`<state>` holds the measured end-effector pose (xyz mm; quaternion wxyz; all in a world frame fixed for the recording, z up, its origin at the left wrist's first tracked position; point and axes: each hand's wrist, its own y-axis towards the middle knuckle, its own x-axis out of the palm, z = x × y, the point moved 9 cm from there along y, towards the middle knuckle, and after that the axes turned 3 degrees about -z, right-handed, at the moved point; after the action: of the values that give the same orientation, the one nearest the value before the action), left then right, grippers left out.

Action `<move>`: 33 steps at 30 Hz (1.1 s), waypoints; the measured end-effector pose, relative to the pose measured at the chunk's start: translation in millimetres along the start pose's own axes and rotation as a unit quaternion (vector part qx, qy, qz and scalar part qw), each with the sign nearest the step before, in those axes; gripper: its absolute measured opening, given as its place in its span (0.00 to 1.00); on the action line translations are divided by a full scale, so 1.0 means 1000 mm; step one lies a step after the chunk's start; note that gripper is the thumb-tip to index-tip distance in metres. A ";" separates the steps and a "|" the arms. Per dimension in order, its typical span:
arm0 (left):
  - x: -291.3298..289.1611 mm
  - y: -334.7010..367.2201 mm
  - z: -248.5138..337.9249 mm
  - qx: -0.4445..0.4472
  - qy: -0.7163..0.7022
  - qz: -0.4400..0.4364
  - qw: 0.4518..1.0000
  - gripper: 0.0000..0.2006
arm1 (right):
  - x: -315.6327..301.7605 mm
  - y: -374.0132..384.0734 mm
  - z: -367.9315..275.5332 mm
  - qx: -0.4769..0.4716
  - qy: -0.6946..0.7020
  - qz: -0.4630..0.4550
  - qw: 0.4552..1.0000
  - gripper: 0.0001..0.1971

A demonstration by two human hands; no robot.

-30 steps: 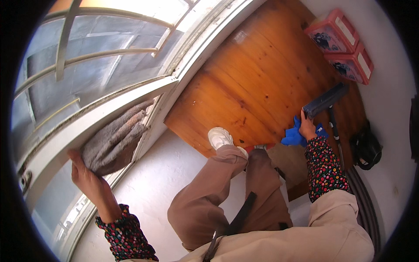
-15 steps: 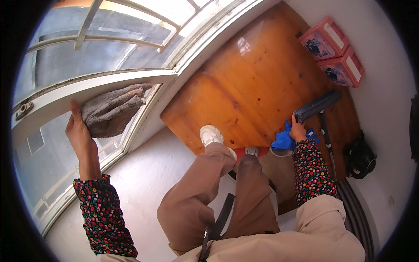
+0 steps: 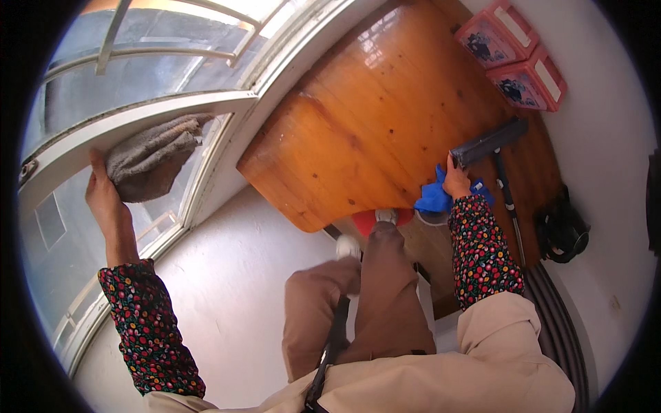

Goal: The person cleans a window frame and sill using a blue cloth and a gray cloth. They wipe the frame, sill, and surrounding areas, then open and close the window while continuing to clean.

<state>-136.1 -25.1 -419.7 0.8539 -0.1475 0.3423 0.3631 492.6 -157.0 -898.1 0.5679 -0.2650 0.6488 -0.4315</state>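
Note:
At the left, my left hand is closed on a folded grey cloth, holding it beside the white window frame. Its thumb points up along the cloth's edge; the fingertips are partly hidden. Over the far side of the wooden tabletop, my right hand grips the near end of a dark, bar-shaped tool head. A thin dark pole runs down from that head. Under and beside this hand lies a blue cloth, at the rim of a pale container.
The orange wooden tabletop has a curved front edge. Two pink boxes stand by the wall, a black object lower right. My right shoe rests on something red; my left shoe is over the white floor. Bars stand outside.
My left foot has come off the tabletop's edge and down toward the floor. The view has shifted slightly; both hands keep their holds.

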 end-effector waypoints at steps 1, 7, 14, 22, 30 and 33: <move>-0.001 0.000 -0.002 -0.008 -0.021 0.004 1.000 0.32 | 0.001 0.000 0.000 0.004 0.002 -0.003 1.000 0.42; 0.000 -0.005 0.004 0.011 -0.001 0.027 1.000 0.32 | -0.001 0.002 0.000 0.000 -0.010 -0.002 1.000 0.42; 0.008 -0.016 0.013 0.048 -0.029 0.040 0.998 0.30 | -0.003 0.003 0.006 0.001 -0.029 -0.012 1.000 0.43; 0.012 -0.032 0.031 0.084 0.015 0.051 0.995 0.29 | -0.005 0.002 0.015 0.016 -0.042 -0.013 0.999 0.45; 0.013 -0.028 0.029 0.112 -0.005 0.048 0.993 0.28 | -0.004 0.004 0.019 0.016 -0.031 -0.123 0.992 0.41; 0.019 -0.024 0.024 0.113 -0.033 0.056 0.991 0.27 | -0.003 -0.001 0.014 0.009 -0.066 -0.138 0.988 0.38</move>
<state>-97.5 -19.4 -415.5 0.8542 -0.0185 0.3610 0.3737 506.8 -159.0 -895.5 0.5470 -0.3752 0.5629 -0.4931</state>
